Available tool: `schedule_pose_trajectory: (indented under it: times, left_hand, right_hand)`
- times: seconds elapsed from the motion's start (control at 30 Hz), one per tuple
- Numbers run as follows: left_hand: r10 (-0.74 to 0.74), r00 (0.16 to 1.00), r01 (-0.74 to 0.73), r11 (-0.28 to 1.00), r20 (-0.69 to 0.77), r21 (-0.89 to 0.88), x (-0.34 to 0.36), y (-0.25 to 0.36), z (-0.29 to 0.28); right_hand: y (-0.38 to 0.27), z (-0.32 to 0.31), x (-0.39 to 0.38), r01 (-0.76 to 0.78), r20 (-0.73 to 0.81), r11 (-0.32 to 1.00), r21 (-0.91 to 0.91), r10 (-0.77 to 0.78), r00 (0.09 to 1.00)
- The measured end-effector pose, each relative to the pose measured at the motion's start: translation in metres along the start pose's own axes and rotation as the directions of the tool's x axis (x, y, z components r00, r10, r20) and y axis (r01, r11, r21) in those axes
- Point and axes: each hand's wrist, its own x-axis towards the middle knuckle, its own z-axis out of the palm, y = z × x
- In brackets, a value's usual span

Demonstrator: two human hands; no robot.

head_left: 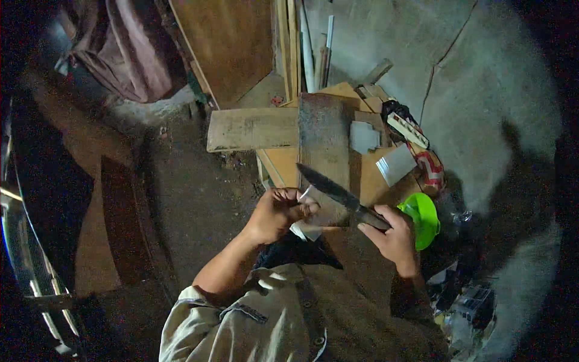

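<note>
My right hand (395, 236) is wrapped round the handle of a large knife (330, 188). Its dark, broad blade points up and to the left over a worn wooden board (324, 130). Close to the blade, my left hand (274, 218) is closed in a pinch on a small thin white piece (306, 194), whose kind I cannot make out. Most of that piece is hidden by the fingers. Below the left hand, a pale sheet-like scrap (306, 231) shows near my lap.
A lighter plank (253, 129) juts left from the board. To the right lie a white ridged piece (396, 165), a power strip (408, 130) and a bright green bowl-like container (425, 222). Upright wooden strips (292, 54) and a brown panel (232, 45) stand at the back.
</note>
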Motion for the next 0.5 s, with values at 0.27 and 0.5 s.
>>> schedule_pose_trajectory:
  times: [0.27, 0.5]
  left_hand:
    - [-0.052, 0.986, 0.077, 0.984, 0.159, -0.158, -0.002, 0.003, -0.008]
    - [-0.180, 0.944, 0.203, 0.978, 0.277, -0.056, 0.005, -0.024, -0.008]
  right_hand:
    - [0.020, -0.022, 0.020, -0.061, -0.115, 0.991, -0.121, 0.047, 0.992]
    - [0.046, -0.002, 0.018, -0.317, -0.077, 0.721, 0.616, 0.455, 0.887]
